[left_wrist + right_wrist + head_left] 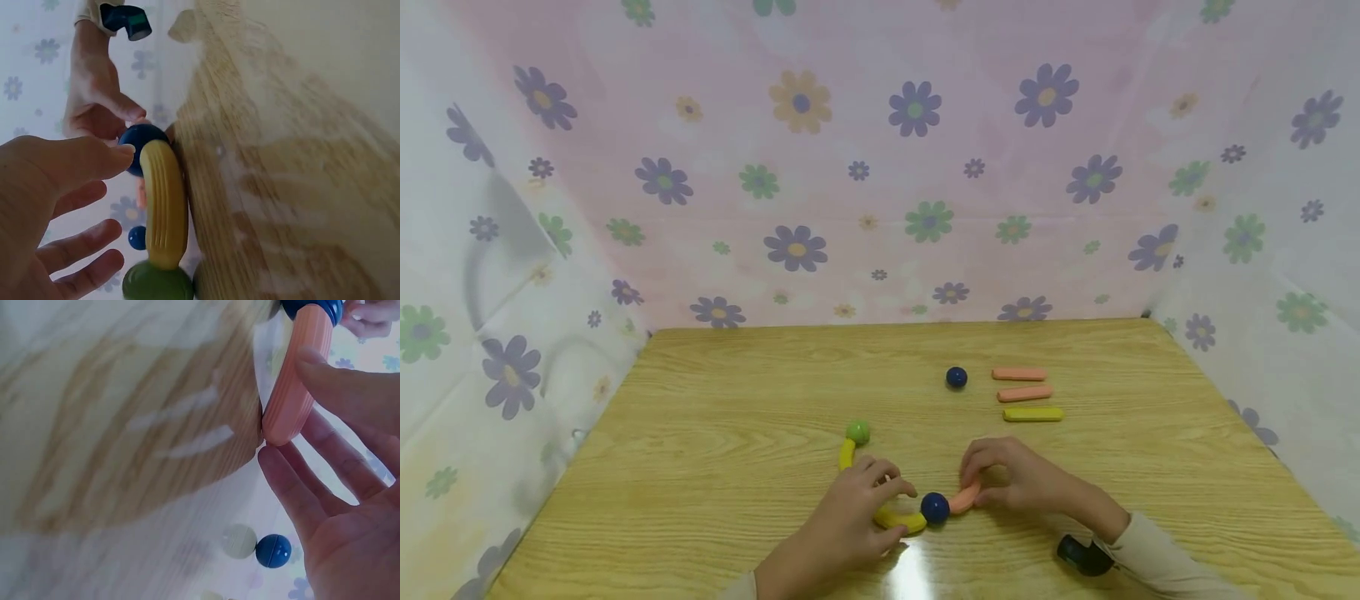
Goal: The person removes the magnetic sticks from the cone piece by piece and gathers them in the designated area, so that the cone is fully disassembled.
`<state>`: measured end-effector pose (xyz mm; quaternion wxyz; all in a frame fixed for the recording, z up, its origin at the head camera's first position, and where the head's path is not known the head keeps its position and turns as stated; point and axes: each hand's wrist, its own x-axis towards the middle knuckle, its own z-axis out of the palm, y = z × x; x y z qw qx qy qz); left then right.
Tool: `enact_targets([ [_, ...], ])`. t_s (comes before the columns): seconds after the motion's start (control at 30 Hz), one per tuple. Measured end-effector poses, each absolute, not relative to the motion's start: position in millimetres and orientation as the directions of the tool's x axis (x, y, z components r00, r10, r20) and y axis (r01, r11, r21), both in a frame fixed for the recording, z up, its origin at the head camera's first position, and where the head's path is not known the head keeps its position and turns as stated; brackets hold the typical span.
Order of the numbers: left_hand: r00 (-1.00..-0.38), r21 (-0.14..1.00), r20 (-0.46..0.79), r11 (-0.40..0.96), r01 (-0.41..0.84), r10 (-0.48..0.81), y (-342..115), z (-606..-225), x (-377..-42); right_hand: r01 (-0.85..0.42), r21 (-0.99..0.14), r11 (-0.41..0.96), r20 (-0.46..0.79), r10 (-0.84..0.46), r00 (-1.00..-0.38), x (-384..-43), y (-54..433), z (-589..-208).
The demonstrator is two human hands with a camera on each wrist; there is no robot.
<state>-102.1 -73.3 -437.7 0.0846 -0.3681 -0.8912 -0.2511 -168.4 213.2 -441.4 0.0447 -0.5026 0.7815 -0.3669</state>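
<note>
Salmon-pink straight rods, two of them (1019, 374) (1024, 393), lie beside one yellow straight rod (1033, 414) on the wood-grained tabletop (715, 400). Navy glossy balls also number two: a loose one (957, 377) left of those rods, and a joined one (936, 508) between both hands. One salmon curved rod (292, 400) meets the joined ball on its right; a yellow curved rod (167, 206) meets it on its left. More yellow (847, 454) shows beyond the left hand (853, 517), ending at a green glossy ball (858, 432); the hand hides whether that is a second rod. Whether the green ball in the left wrist view is the same one, I cannot tell.

Fine lengthwise ribs run along both curved rods, whose ends are rounded; the balls are smooth, and everything looks like plastic. The right hand (1007, 479) pinches the salmon curved rod between thumb and fingers. The left hand's fingers are spread and loosely bent around the yellow curved rod, gripping nothing.
</note>
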Motion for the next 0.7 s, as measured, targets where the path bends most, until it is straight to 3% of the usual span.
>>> enact_targets([
  [0.47,-0.657,0.203,0.277,0.626,0.753,0.701,-67.8,-439.5,-104.8,-0.754,-0.604,0.258,0.266,-0.826,-0.496,-164.4,203.3,-441.6],
  [0.7,-0.632,0.117,0.266,0.627,0.771,0.728,-68.4,-437.7,-107.4,-0.672,-0.709,0.216,0.222,-0.835,-0.503,-169.7,206.0,-442.4],
])
